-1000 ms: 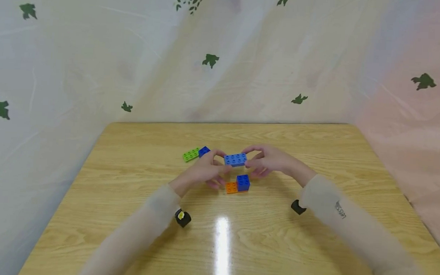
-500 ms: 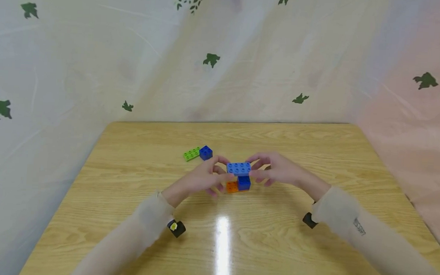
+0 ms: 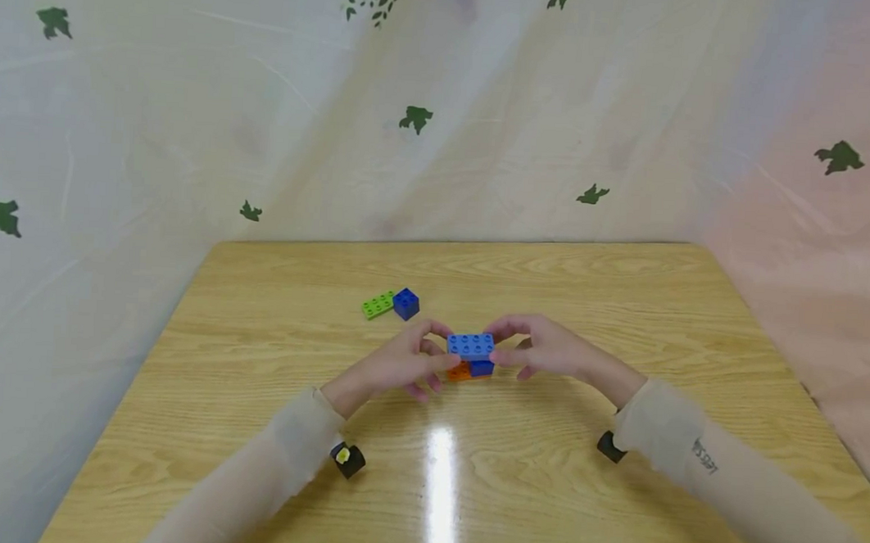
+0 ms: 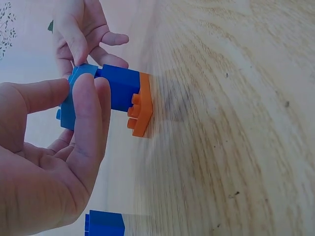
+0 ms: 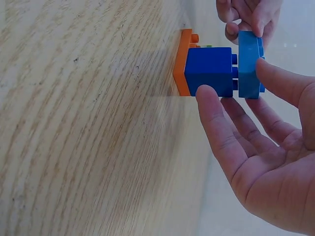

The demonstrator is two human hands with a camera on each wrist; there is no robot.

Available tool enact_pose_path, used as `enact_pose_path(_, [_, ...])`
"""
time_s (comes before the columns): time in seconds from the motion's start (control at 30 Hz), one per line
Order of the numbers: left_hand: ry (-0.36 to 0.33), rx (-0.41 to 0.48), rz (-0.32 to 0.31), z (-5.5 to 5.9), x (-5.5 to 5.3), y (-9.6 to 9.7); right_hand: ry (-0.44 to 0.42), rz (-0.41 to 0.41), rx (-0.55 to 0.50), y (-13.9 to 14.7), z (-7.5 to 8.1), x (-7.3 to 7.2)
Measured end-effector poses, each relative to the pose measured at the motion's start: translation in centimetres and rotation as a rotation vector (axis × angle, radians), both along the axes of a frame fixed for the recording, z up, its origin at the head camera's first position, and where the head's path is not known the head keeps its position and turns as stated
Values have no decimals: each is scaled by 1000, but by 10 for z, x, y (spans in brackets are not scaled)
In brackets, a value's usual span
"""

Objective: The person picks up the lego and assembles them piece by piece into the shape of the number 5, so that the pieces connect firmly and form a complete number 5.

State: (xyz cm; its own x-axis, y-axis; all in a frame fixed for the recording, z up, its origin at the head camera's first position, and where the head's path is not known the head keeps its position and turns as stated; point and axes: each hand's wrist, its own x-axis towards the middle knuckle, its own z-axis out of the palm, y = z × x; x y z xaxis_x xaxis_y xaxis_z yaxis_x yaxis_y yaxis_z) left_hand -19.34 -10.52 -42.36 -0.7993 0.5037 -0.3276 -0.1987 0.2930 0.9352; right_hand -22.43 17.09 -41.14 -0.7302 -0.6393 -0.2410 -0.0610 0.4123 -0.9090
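Note:
A light blue building brick (image 3: 471, 346) with two rows of studs is held level between both hands. My left hand (image 3: 393, 361) pinches its left end between thumb and fingers, and my right hand (image 3: 549, 349) pinches the right end. Directly beneath is a dark blue brick (image 5: 209, 73), fixed on one end of a flat orange brick (image 4: 143, 105) that lies on the table. In the right wrist view, the dark blue studs still show in a narrow gap under the light blue brick. Bare orange studs show on the left side.
Behind my left hand, a flat lime green brick (image 3: 378, 305) lies beside another dark blue brick (image 3: 406, 304). The wooden table (image 3: 526, 506) ends at a pale cloth backdrop (image 3: 323, 151) with leaf and bird shapes.
Both hands have brought the light blue brick nearer to me and lowered it, from behind the orange and dark blue bricks to right over them. The green brick and its neighbour stay put.

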Motion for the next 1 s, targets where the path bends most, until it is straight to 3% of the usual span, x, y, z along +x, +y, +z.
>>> enact_pose_path(1.0, [-6, 8, -15, -6, 3, -1, -5, -42, 14, 2, -8, 3])
